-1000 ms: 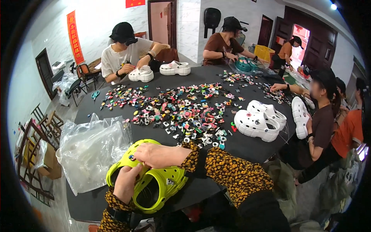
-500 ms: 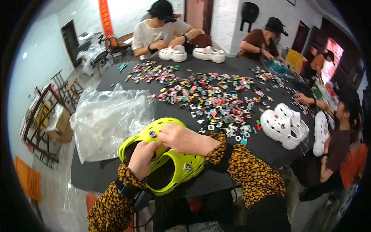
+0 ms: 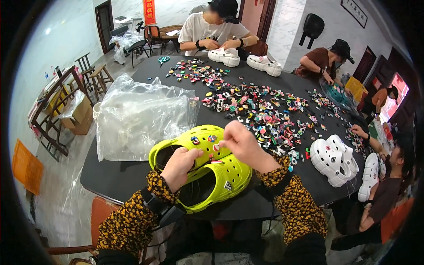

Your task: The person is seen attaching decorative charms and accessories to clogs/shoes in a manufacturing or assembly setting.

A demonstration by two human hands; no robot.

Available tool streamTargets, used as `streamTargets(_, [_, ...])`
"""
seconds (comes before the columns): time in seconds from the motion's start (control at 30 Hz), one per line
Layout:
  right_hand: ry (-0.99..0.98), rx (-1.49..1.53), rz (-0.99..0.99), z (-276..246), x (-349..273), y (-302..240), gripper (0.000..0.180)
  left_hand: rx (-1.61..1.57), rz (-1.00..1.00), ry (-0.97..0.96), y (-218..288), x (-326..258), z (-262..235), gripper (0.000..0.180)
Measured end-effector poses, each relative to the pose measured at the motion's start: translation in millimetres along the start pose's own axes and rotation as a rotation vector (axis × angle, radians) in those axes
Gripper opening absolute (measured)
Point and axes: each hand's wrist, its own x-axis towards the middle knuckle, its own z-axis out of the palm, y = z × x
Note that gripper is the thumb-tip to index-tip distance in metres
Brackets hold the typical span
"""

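Two lime-green clogs lie side by side on the dark table before me. The far clog (image 3: 204, 131) bears several small charms on its upper; the near clog (image 3: 240, 172) has a letter-shaped charm on its side. My left hand (image 3: 180, 165) grips the far clog at its opening, thumb on the upper and the other fingers hidden inside. Over that clog's upper, my right hand (image 3: 240, 143) is closed in a pinch, with a small red-and-white shoe charm (image 3: 216, 147) at its fingertips. Whether this charm touches the clog I cannot tell.
A broad heap of loose charms (image 3: 251, 104) spreads beyond the clogs. The clear plastic bag (image 3: 141, 128) lies at left, white clogs (image 3: 331, 165) at right, teal scissors (image 3: 164, 59) at the far edge. Several people work around the table (image 3: 145, 181), one handling white clogs opposite.
My right hand has lifted off the far clog and moved right, uncovering charms on its upper. The left hand still holds the clog. The whole view has shifted.
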Motion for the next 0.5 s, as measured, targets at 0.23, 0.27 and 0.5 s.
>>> streamTargets(0.23, [-0.11, 0.008, 0.038, 9, -4, 7, 0.014, 0.066, 0.04, -0.018, 10, -6, 4, 0.025])
streamTargets(0.27, [-0.098, -0.054, -0.048, 12, -3, 6, 0.018, 0.157, 0.013, 0.005, 16, -8, 6, 0.025])
streamTargets(0.5, [-0.168, -0.343, -0.268, 24, 1, 16, 0.035, 0.091, 0.041, -0.039, 9, 27, -23, 0.024])
